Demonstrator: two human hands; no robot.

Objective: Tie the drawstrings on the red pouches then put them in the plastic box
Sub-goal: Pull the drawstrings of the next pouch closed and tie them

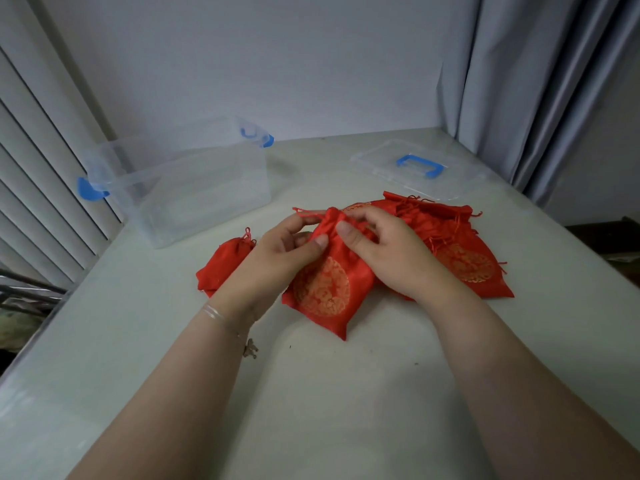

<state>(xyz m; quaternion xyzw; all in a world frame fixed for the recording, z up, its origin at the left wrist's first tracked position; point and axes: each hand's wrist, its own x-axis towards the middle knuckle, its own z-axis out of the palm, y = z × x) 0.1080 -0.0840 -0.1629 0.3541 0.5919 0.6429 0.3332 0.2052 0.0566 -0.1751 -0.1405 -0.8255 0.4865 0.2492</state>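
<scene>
Head view: left hand (pixel 277 251) and right hand (pixel 384 251) pinch a satiny red pouch (pixel 325 289) at its gathered neck; clear plastic box (pixel 194 188) nearby.

View from my head, looking forward and down at the table

The one camera sits on my head, so it looks out along my own forearms, which come in from the bottom corners and meet near the middle, where my left hand (pixel 280 247) and right hand (pixel 384 251) sit close below the lens. It faces the far wall across the white table (pixel 346 393). The wide angle bends the edges: blinds (pixel 38 168) lean in at left, a curtain (pixel 526 91) at right. The clear plastic box (pixel 194 192) and its lid (pixel 415 168) lie farther off, toward the wall.
</scene>
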